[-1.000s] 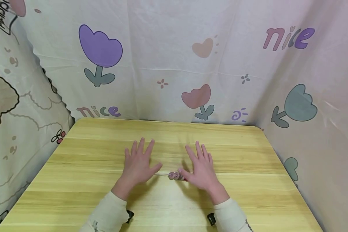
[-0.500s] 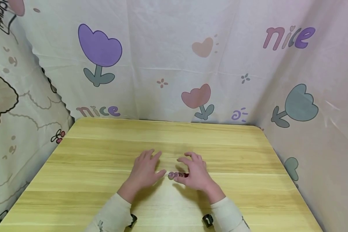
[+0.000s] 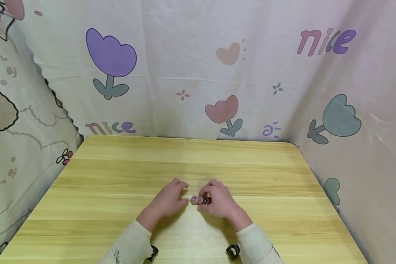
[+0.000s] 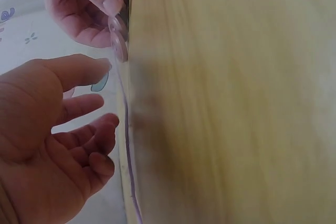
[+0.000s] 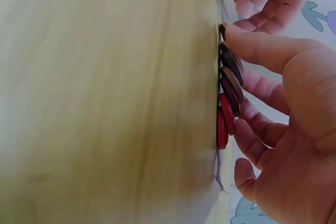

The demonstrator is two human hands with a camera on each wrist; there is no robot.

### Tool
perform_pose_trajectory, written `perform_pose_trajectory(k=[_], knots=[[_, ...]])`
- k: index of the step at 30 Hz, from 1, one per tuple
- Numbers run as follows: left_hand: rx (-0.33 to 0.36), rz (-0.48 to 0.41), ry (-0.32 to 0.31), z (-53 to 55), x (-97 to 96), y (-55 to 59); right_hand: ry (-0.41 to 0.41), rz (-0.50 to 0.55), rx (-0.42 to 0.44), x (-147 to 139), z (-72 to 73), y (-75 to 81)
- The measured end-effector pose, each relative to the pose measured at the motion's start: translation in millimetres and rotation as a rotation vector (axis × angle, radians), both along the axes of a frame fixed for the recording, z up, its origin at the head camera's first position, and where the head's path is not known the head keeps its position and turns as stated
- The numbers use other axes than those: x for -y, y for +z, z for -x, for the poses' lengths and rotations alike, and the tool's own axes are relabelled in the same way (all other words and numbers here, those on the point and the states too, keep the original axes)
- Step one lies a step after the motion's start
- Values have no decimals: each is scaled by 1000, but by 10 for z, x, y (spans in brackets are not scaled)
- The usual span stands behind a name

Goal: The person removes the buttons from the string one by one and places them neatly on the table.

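Several round buttons (image 3: pixel 194 200), pink to dark, with red ones (image 5: pixel 222 125) at the end, lean in an overlapping row on the table. A thin purple cord (image 4: pixel 129 145) runs out from the row on the left, and a short cord end shows past the red buttons in the right wrist view. My right hand (image 3: pixel 220 200) holds the row, thumb on the near side and curled fingers on the far side. My left hand (image 3: pixel 167 201) is just left of the row, fingers loosely bent, thumb tip close to the cord, gripping nothing.
The light wooden table (image 3: pixel 125 161) spreads around both hands. Behind it and at both sides hangs a pale printed curtain (image 3: pixel 171 44) with flowers and lettering. Dark straps (image 3: pixel 233 252) show at the wrists.
Both hands have come inward toward the buttons. The spread fingers have drawn in, and the right thumb and fingers have closed around the row.
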State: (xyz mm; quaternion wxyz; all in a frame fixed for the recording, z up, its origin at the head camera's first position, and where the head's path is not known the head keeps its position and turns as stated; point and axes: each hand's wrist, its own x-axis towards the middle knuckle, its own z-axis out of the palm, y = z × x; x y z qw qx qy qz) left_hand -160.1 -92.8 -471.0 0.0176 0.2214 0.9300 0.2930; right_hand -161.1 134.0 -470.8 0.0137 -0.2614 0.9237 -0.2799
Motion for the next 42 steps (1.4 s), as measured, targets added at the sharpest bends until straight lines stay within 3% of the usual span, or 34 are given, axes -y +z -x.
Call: perform_pose_trajectory(k=[6, 13, 22, 33, 42], knots=[[21, -43, -70, 24, -2, -28, 2, 12, 20, 22, 21, -34], [34, -29, -91, 30, -28, -51, -32, 48, 66, 63, 39, -90], [15, 5, -107, 20, -49, -57, -36, 54, 8, 95, 24, -96], [20, -35, -79, 25, -47, -84, 32, 10, -77, 91, 7, -63], [46, -147, -57, 40, -29, -21, 17, 123, -2, 60, 23, -72]])
